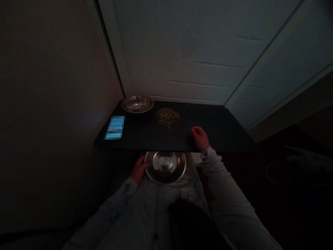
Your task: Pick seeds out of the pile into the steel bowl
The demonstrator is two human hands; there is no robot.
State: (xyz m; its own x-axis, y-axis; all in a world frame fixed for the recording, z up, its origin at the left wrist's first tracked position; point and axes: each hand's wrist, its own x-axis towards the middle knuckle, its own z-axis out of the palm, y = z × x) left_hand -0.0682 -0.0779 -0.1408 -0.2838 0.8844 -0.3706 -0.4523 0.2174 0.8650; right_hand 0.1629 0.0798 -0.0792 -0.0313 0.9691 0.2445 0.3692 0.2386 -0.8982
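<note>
My left hand (139, 170) grips the left rim of a shiny metal bowl (182, 170), which rests at my lap under the table's front edge. A small patch of grains (163, 172) lies in the bottom of this bowl. My right hand (200, 138) is over the right front part of the dark table, its fingers curled closed; whatever they may hold is hidden. To its left, and apart from it, a loose pile of small mixed grains or seeds (168, 117) is spread on the tabletop. A few stray pieces lie in front of the pile.
The dark tabletop (215, 118) stands against a pale panel (208, 45) with embossed hearts. At its back left is a second metal bowl (137, 104) with a label inside. A lit, blurred-out screen (115, 127) lies at the left. A wall (52, 104) rises beside it.
</note>
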